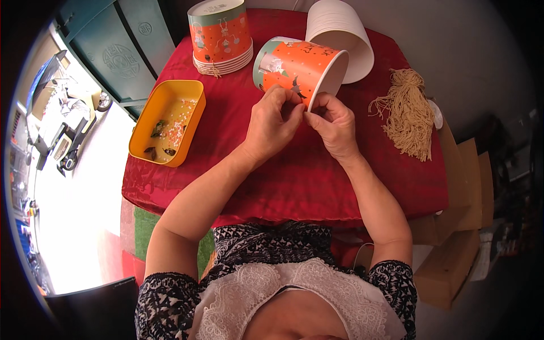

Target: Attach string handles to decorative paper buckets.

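An orange paper bucket [294,65] with a green base band and printed figures lies tilted on its side, its white mouth turned to the right. At the near part of its rim, my left hand [274,122] is closed in a pinch against the printed wall; what its fingertips hold is too small to make out. My right hand [335,126] pinches the rim beside it, thumb and forefinger together. Behind the bucket, a nested stack of white paper buckets [340,34] also lies on its side. Another printed stack [221,42] stands upside down at the far left, with a bit of cord at its rim.
A red cloth [238,192] covers the table. On the left sits a yellow plastic tub [195,116] with small pale bits and dark pieces inside. A bundle of tan cords [409,116] lies at the right. Cardboard boxes [453,249] stand beside the table's right edge.
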The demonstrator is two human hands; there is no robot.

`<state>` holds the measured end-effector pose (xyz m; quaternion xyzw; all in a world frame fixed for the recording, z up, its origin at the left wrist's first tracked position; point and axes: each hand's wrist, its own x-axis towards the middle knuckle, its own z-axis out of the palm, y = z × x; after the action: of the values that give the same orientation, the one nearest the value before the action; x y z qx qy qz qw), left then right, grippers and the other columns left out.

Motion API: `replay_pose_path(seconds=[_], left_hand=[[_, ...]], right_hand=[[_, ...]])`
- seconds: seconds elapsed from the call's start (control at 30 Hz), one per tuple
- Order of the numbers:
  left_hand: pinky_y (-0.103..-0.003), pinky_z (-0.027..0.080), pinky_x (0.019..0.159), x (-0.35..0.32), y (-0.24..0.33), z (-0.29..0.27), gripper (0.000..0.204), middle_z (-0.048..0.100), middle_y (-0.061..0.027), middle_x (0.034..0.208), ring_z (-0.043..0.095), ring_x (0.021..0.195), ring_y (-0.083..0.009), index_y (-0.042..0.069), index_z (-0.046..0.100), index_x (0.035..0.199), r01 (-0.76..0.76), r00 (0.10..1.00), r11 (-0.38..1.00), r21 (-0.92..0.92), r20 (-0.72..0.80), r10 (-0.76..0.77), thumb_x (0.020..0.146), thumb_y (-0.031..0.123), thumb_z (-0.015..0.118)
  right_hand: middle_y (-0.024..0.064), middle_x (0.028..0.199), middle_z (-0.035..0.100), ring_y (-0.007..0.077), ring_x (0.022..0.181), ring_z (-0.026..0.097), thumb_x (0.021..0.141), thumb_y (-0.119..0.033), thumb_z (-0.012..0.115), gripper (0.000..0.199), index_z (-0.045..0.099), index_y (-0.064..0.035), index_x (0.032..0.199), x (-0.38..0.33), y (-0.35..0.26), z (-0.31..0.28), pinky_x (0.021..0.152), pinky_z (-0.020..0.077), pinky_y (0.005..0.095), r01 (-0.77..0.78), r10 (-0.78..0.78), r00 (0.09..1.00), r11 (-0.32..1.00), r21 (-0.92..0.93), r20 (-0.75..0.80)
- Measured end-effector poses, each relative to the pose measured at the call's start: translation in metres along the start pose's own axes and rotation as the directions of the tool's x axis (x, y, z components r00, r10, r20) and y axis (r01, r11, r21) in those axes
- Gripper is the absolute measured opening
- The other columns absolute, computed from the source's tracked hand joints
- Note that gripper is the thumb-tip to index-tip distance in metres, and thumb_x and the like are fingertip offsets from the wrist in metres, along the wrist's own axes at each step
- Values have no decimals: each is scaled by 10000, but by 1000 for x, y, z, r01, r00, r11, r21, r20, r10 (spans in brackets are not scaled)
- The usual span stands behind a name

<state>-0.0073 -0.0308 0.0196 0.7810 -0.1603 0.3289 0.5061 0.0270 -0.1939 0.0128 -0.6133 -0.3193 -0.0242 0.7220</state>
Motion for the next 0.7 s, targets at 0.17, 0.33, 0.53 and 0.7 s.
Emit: replay_pose_path(seconds=[0.17, 0.33, 0.53, 0.7], left_hand=[[-253, 477, 613, 0, 0, 1, 120, 602, -30, 825, 578, 689, -98, 32, 621, 909, -37, 999, 999, 9, -30, 37, 852, 1, 721], [-258, 480, 620, -1, 0, 1, 105, 595, -34, 821, 582, 695, -104, 30, 621, 913, -28, 999, 999, 17, -28, 29, 856, -3, 703], [-260, 488, 627, 0, -2, 1, 91, 596, -38, 832, 591, 703, -111, 24, 619, 918, -26, 999, 1000, 3, -21, 26, 860, -18, 676], [-389, 540, 644, 1, -3, 1, 148, 643, -144, 851, 674, 736, -316, 7, 589, 887, -61, 998, 998, 24, -26, 61, 801, -22, 706]], right_hand=[[-56, 872, 628, 18, 777, 551, 916, -33, 715, 79, 663, -42, 975, 0, 1, 0, 683, 454, 198, 8, -8, 1000, 1000, 12, 16], [-55, 882, 626, 18, 781, 551, 919, -37, 714, 93, 656, -44, 992, 0, 3, 0, 683, 455, 198, 5, -5, 1000, 1000, 19, 23], [-50, 890, 628, 23, 791, 557, 920, -39, 713, 105, 651, -38, 1005, 0, 4, 1, 686, 455, 195, -11, 10, 1000, 1000, 22, 20], [-47, 889, 626, 24, 789, 562, 919, -20, 697, 113, 649, -30, 1020, -1, 4, 1, 696, 462, 192, -26, 26, 1000, 999, 46, 12]])
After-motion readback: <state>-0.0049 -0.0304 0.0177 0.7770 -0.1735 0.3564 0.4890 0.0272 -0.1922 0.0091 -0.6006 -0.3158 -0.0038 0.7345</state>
